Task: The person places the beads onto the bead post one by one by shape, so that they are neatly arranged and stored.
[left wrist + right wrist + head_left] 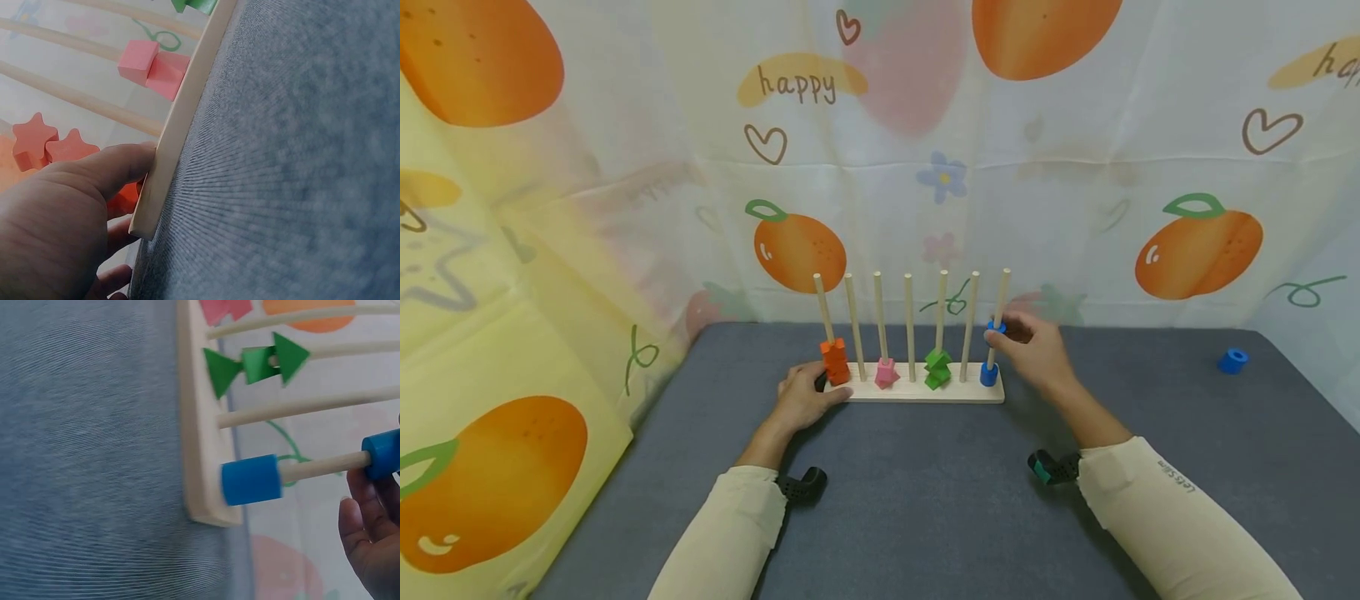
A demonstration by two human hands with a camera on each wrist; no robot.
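Note:
A wooden peg board (925, 397) with several upright pegs stands near the table's far edge. My left hand (801, 402) grips its left end, thumb along the front and fingers behind. My right hand (1037, 350) pinches a blue cylinder bead (382, 453), which is threaded on the rightmost peg part-way up. Below it, another blue cylinder bead (251, 480) sits at that peg's base. Orange-red star beads (835, 362) are stacked on the leftmost peg, beside my left hand. Pink beads (153, 67) and green triangular beads (259, 364) sit on two pegs between.
A loose blue bead (1232, 361) lies on the grey table (925, 500) at the far right. Behind the table hangs a white cloth (895, 183) printed with fruit. Dark wrist straps (805, 486) stick out by both cuffs.

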